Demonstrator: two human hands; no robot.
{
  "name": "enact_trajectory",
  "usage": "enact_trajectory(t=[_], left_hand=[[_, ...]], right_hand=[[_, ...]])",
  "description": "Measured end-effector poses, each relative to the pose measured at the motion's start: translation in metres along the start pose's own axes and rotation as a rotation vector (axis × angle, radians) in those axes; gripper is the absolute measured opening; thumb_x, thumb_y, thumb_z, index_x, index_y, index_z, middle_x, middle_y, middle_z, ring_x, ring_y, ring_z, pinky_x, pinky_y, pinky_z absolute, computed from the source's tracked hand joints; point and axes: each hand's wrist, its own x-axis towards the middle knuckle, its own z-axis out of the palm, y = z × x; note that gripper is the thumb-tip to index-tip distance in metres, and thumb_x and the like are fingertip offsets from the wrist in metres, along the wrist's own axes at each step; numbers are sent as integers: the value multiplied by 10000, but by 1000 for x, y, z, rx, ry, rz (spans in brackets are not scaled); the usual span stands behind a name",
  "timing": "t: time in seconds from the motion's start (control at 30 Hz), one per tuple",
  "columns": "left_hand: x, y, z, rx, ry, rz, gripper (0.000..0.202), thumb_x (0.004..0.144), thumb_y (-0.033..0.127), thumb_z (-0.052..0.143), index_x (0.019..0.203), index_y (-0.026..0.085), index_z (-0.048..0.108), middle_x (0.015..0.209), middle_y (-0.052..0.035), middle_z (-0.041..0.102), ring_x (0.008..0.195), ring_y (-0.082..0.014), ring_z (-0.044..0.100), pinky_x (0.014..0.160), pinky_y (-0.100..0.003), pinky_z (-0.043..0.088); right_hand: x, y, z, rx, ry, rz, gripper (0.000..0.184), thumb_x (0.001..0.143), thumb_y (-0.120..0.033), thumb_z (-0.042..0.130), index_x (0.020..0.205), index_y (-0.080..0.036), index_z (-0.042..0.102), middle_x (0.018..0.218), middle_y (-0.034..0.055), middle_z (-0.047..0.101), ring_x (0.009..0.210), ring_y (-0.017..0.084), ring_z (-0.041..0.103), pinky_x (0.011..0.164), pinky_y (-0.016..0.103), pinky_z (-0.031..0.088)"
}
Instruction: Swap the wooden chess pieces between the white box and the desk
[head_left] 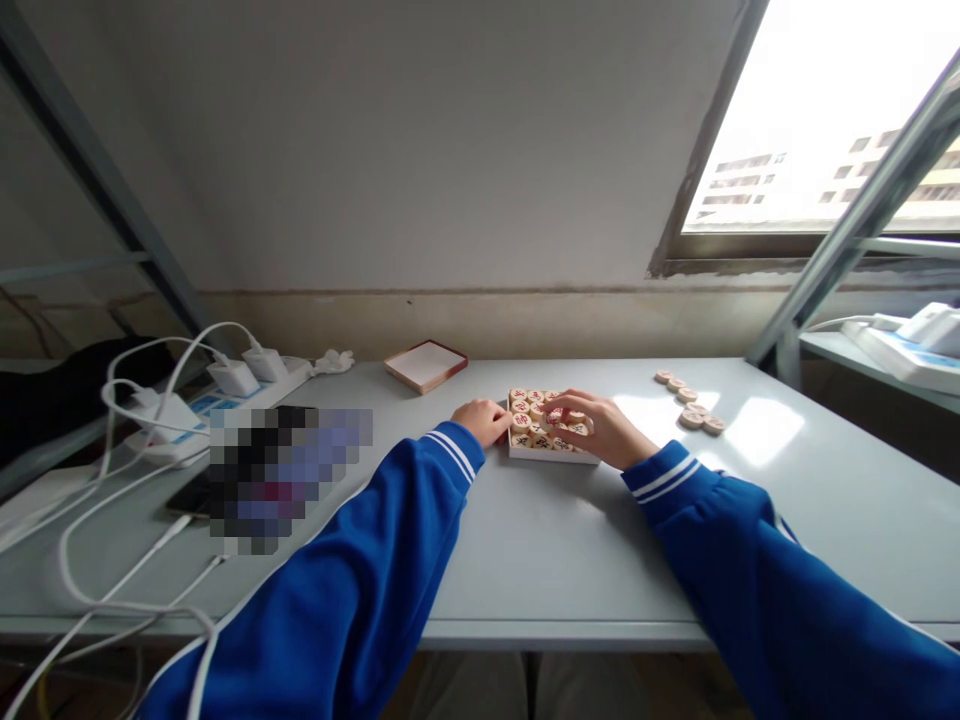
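Note:
A shallow white box (551,455) on the desk holds rows of round wooden Chinese chess pieces (521,421), marked in red and in black. My left hand (482,421) rests at the box's left side, its fingers curled against the edge. Over the right part of the box is my right hand (606,428), thumb and forefinger closing round a Chinese chess piece (553,417) just above the others. Part of the box is hidden behind that hand. Several loose Chinese chess pieces (696,417) lie on the desk to the right.
The box lid (426,366) lies upturned near the wall. On the left are a power strip (289,378) with chargers, tangled white cables (64,545), and a dark device (191,495) partly blurred out. A slanted metal post (832,250) stands at the right, before a window.

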Motion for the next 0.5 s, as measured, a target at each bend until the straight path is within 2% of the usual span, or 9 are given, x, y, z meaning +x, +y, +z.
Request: enact_trajectory(t=[0.27,0.4,0.5], left_hand=[[1,0,1,-12,20,25,392,769,357,345,589,187,648,644,-56,641,626,-172,551,573,-259,332],[1,1,1,-27,19,18,393,768,358,351,562,188,639,632,-51,634,616,-165,544,571,-255,327],[1,1,1,-44,24,18,396,766,350,347,533,188,624,606,-46,624,606,-162,537,563,-254,320]], right_hand=[[0,5,8,8,0,-43,169,780,-277,511,911,-187,568,887,67,568,749,154,558,681,283,460],[0,7,9,-7,5,-13,43,760,-188,511,745,-178,550,812,51,534,693,138,535,648,272,450],[0,6,10,3,27,-17,69,744,-178,533,676,-179,545,800,44,512,709,135,525,660,265,439]])
